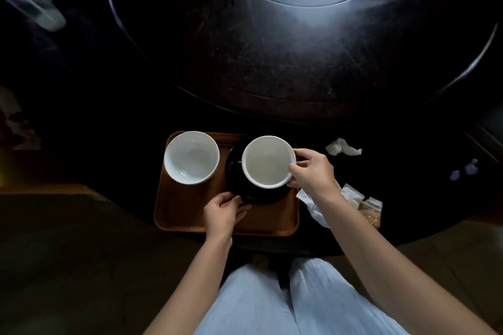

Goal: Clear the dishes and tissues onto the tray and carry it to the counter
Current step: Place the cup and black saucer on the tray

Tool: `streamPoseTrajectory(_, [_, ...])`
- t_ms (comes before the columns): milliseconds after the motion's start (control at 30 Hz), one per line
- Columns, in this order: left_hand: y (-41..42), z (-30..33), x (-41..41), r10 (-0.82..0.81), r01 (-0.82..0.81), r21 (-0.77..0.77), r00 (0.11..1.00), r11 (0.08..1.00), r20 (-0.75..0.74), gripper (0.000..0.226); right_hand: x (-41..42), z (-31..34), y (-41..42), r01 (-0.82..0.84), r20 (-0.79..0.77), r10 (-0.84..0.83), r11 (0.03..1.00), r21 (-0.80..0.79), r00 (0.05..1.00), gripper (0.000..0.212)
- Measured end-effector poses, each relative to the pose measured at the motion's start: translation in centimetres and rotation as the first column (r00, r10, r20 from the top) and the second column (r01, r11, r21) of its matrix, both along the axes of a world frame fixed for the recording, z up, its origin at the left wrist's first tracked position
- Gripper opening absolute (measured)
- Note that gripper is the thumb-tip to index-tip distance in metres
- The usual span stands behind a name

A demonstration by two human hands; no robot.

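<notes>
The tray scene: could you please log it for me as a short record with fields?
tray: brown, at the table's near edge
left bowl: white, empty, on the tray
right bowl: white, over a black plate
right hand: grips the right bowl's rim
left hand: holds the black plate's edge
tissue: crumpled, on the table, off the tray

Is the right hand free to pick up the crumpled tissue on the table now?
Probably not yet: the right hand grips the white bowl. The tissue lies close beside it, with nothing between.
</notes>
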State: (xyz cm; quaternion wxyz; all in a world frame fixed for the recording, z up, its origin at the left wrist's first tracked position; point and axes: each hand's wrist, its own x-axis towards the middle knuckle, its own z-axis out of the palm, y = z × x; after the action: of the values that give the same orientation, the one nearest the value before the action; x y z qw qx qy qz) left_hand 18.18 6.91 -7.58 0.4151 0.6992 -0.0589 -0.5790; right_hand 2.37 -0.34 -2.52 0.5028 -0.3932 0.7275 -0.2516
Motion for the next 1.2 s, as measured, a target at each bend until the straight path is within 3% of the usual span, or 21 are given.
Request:
streamPoseTrajectory(467, [-0.6, -0.1, 0.3, 0.014, -0.013, -0.032, 1.0, 0.999, 0.021, 0.004, 2.1, -1.7, 1.5, 0.019, 0.025, -0.02, 1.0, 0.015, 0.999, 0.039])
streamPoseTrajectory(1000, [-0.7, -0.1, 0.4, 0.009, -0.009, -0.036, 1.0, 0.999, 0.004, 0.01, 2.6, -1.4, 2.2, 0.054, 0.015, -0.054, 0.998, -0.021, 0.998, 0.04])
streamPoseTrajectory(1100, [-0.7, -0.2, 0.4, 0.019, -0.019, -0.041, 1.0, 0.999, -0.007, 0.011, 2.3, -1.3, 2.8, -0.081, -0.272, 0.04, 0.986, -0.143, 0.962, 0.052])
streamPoseTrajectory(1200, [-0.9, -0.3, 0.6, 0.034, -0.034, -0.048, 0.999, 0.998, -0.007, 0.009, 2.4, -1.1, 3.2, -0.456, -0.525, 0.268, 0.848, -0.269, 0.808, 0.085])
